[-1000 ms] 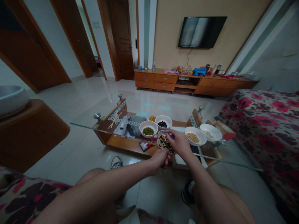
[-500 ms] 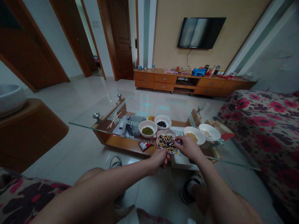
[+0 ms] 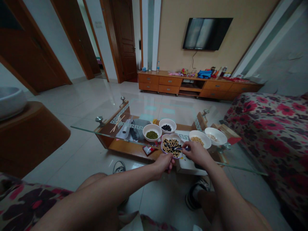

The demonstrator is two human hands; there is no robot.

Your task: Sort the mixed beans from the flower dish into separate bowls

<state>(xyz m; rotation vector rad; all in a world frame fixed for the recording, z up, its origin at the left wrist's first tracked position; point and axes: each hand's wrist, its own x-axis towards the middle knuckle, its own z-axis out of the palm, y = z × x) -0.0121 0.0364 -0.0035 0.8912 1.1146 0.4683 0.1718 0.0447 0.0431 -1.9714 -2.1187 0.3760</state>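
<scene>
A heart-shaped bowl [image 3: 171,135] with a mix of black and yellow beans [image 3: 169,146] sits at the near edge of the glass table. My left hand [image 3: 164,165] is closed on the bowl's near rim. Pinched in my right hand [image 3: 195,152] is a slim purplish utensil [image 3: 178,149], probably a spoon; its far end is down among the beans. Behind stand a white bowl [image 3: 146,131] of green beans and another white bowl [image 3: 167,121] of black beans. To the right are a bowl [image 3: 207,143] of yellow beans and a bowl [image 3: 221,133] with pale contents.
Chopsticks [image 3: 117,124] lie at the left of the glass table [image 3: 96,129]. A red packet [image 3: 148,150] and a white box [image 3: 190,166] show below the glass. A floral sofa [image 3: 269,134] stands at right; a cluttered TV cabinet [image 3: 168,83] is at the back.
My right hand has shifted slightly right and down, drawing the utensil through the beans. My left hand and the bowls stay where they were.
</scene>
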